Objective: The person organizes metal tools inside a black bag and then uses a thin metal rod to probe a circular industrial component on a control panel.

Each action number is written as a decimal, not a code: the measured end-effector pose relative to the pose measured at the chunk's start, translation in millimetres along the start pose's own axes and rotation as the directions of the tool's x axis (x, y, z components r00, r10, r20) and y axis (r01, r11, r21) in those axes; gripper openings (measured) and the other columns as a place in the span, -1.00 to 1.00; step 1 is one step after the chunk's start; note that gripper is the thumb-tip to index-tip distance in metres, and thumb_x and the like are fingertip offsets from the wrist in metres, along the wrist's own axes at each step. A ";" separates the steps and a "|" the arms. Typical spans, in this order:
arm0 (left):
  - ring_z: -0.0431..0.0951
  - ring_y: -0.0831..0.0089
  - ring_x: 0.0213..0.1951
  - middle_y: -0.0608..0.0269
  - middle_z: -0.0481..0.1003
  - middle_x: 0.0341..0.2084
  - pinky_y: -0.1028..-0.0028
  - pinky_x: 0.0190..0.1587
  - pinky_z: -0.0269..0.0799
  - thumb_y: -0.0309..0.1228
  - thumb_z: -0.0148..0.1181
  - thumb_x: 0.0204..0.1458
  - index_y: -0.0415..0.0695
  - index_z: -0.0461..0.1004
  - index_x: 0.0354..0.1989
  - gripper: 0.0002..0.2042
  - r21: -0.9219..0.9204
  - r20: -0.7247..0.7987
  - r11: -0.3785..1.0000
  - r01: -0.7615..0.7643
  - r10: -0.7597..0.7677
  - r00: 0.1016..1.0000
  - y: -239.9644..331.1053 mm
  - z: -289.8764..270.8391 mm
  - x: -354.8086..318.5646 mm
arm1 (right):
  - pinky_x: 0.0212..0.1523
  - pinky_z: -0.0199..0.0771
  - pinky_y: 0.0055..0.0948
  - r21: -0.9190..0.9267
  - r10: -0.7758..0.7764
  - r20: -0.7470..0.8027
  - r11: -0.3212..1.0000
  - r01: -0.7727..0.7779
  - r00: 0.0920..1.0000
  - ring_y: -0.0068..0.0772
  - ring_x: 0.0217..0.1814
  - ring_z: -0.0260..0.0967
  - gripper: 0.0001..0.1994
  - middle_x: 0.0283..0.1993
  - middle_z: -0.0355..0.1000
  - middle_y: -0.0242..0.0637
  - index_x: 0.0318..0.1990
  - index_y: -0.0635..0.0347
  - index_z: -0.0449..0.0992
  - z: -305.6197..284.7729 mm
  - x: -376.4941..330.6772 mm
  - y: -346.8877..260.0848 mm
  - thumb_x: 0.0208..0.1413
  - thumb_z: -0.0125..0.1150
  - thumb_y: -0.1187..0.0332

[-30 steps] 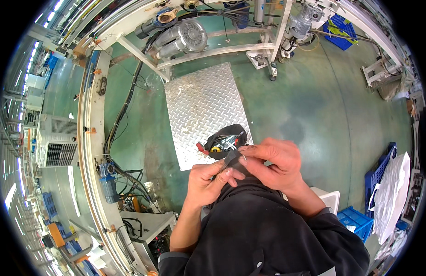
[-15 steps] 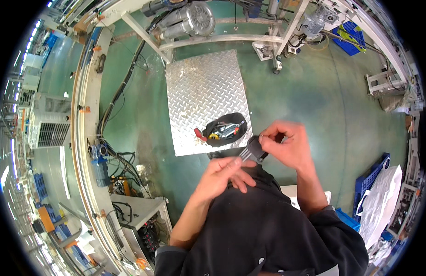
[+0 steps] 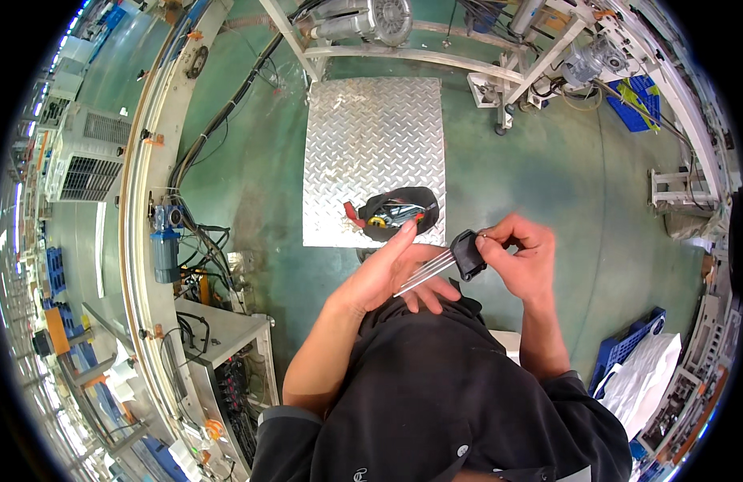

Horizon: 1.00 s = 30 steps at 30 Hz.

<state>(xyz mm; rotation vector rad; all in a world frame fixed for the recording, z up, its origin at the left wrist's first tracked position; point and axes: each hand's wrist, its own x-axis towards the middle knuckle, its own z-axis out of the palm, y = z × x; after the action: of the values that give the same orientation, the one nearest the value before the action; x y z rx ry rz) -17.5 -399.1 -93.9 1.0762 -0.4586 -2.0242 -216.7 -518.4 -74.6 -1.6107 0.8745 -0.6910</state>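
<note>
Hex-key set point(image 3: 456, 259) now fanned out: right hand point(image 3: 522, 261) grips black holder, left hand point(image 3: 395, 277) open, fingers under keys, lower than before

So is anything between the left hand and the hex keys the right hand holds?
Nothing visible. The left hand already lies against the hex keys, which stick out of the black holder pinched in the right hand.
</note>
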 end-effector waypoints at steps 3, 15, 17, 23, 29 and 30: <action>0.70 0.26 -0.40 -0.19 0.61 -0.17 0.59 -0.63 0.47 0.34 -0.47 0.25 -0.30 0.29 0.24 -0.13 -0.047 0.103 0.998 0.036 -0.031 0.994 4.3 4.1 8.9 | -0.44 0.36 -0.61 -0.010 -0.001 0.023 1.000 0.002 1.000 -0.70 -0.48 0.36 -0.92 -0.52 0.51 -0.40 -0.48 0.31 0.54 3.4 -2.7 1.5 -0.04 0.34 0.57; 0.56 0.48 -0.63 0.05 0.64 -0.42 0.56 -0.63 0.38 -0.10 -0.17 0.39 -0.23 0.37 0.03 -0.59 0.205 0.151 0.971 0.127 -0.159 0.976 1.3 11.3 22.8 | -0.51 0.33 -0.64 -0.121 0.175 0.142 0.980 -0.158 0.974 -0.74 -0.53 0.35 -0.92 -0.55 0.52 -0.40 -0.47 0.30 0.58 0.4 -18.9 21.6 -0.01 0.36 0.52; 0.55 0.48 -0.66 0.04 0.62 -0.48 0.57 -0.65 0.35 -0.15 -0.08 0.36 -0.22 0.36 -0.06 -0.67 0.171 0.126 0.968 0.183 -0.206 0.971 -15.3 9.2 28.5 | -0.51 0.38 -0.59 -0.172 0.312 0.160 0.943 -0.284 0.937 -0.70 -0.53 0.40 -0.91 -0.57 0.51 -0.37 -0.47 0.29 0.59 -4.9 -19.2 24.3 -0.03 0.37 0.47; 0.41 0.57 -0.69 0.22 0.53 -0.59 0.53 -0.64 0.28 -0.27 -0.09 0.34 -0.21 0.39 -0.26 -0.74 0.353 0.084 0.909 0.224 -0.269 0.960 -41.6 0.9 42.2 | -0.51 0.37 -0.54 -0.498 0.382 0.090 0.817 -0.290 0.920 -0.64 -0.54 0.42 -0.86 -0.59 0.50 -0.34 -0.47 0.27 0.58 -3.6 -30.9 44.4 -0.10 0.38 0.39; 0.45 0.41 -0.49 0.23 0.46 -0.58 0.34 -0.40 0.36 -0.26 -0.05 0.32 -0.21 0.40 -0.26 -0.74 0.540 0.172 0.841 -0.036 -0.069 0.983 -59.6 -22.8 52.3 | -0.49 0.35 -0.54 -0.415 0.678 0.265 0.722 -0.554 0.685 -0.64 -0.54 0.38 -0.87 -0.58 0.49 -0.36 -0.45 0.26 0.60 -9.2 -12.7 58.6 -0.11 0.38 0.39; 0.48 0.35 -0.46 0.18 0.47 -0.57 0.30 -0.37 0.36 -0.25 -0.04 0.32 -0.21 0.41 -0.24 -0.74 0.573 0.206 0.816 -0.075 -0.055 0.977 -57.3 -29.6 52.2 | -0.49 0.34 -0.54 -0.436 0.703 0.302 0.702 -0.563 0.644 -0.64 -0.54 0.38 -0.87 -0.58 0.49 -0.38 -0.45 0.26 0.60 -8.7 -5.6 57.2 -0.10 0.38 0.39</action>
<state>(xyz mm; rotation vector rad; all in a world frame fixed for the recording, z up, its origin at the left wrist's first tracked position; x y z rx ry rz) -37.8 -402.3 -174.3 1.1943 -1.2586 -2.0479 -237.2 -524.3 -128.7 -1.4742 1.1434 0.3486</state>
